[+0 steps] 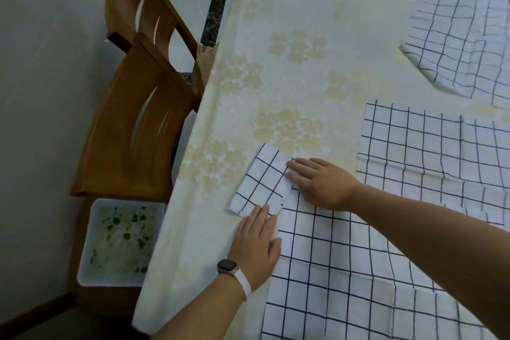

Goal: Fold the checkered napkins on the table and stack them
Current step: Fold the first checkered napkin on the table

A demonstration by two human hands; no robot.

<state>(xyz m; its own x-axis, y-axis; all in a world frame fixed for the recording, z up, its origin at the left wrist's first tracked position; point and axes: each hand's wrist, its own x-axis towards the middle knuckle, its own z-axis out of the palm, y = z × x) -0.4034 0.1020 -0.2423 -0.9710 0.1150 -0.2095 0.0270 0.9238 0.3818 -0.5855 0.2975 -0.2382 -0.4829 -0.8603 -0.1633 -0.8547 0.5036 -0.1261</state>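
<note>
pressing flat-fingered on folded napkin (259, 179): left hand (254, 246), right hand (320, 182); spread napkin (345, 284) just beside, chair (129, 132) nearby

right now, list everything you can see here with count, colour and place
folded checkered napkin: one, white with dark grid, near the table's left edge
spread checkered napkins: at least three, same pattern, flat across the right side
tablecloth: one, cream with pale floral print, covering the table
wooden chairs: two, brown, left of the table
bin: one, white with green leaf print, on the floor by the chairs
smartwatch: one, white strap, on left wrist
left hand: flat, fingertips on the folded napkin's near edge
right hand: flat, pressing its far right side
</note>
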